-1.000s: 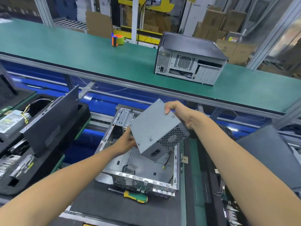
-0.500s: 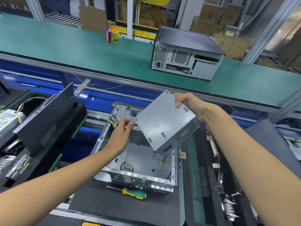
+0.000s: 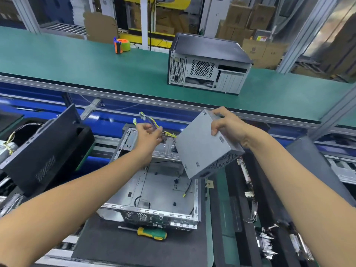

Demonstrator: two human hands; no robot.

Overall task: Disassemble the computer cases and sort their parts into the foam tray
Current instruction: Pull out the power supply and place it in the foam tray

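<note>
— Right hand [image 3: 229, 128], what has it got?
— Fingers curled over the top edge of the grey power supply [image 3: 207, 149], held tilted at centre frame above the open computer case [image 3: 154, 189]; left hand [image 3: 147, 136] pinches its yellow cable bundle [image 3: 154, 124]
— And nearby?
— Green-handled screwdriver [image 3: 150, 233] lies just below the case; second computer case [image 3: 209, 63] stands on the green belt [image 3: 77, 60] at upper centre

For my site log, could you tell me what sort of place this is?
Probably a factory disassembly line: a long green conveyor belt carrying a computer case, stacked cardboard boxes behind, and an opened chassis at the workstation.
</note>
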